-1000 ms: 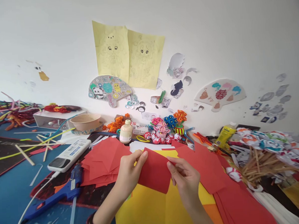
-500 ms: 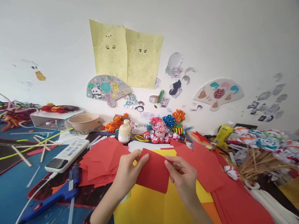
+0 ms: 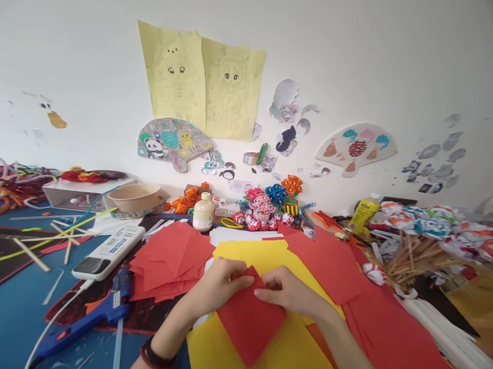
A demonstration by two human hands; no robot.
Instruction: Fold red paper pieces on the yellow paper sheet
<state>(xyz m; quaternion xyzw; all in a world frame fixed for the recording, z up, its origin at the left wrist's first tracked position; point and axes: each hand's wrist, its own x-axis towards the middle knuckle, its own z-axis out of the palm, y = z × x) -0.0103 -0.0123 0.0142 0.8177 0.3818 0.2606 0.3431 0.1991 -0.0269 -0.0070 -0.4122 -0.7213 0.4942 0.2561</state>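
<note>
A red square of paper (image 3: 251,322) hangs between my two hands, one corner pointing up and the opposite one down. My left hand (image 3: 219,285) pinches its upper left edge, thumb on the front face. My right hand (image 3: 287,292) pinches the upper right edge, the thumb close to the top corner. Beneath the hands lie sheets of yellow paper (image 3: 214,351). To the left sits a loose pile of red paper pieces (image 3: 171,257), and more red paper (image 3: 325,263) spreads out on the right.
At left are a blue glue gun (image 3: 92,314), a white power strip (image 3: 109,252) and wooden sticks (image 3: 31,253). A cream bottle (image 3: 203,214) and small craft flowers (image 3: 259,203) stand at the back. Wrapped lollipops on sticks (image 3: 407,253) crowd the right.
The red square has been turned so a corner points up, and it sits lower. My hands have come closer together near its top. The view has shifted slightly.
</note>
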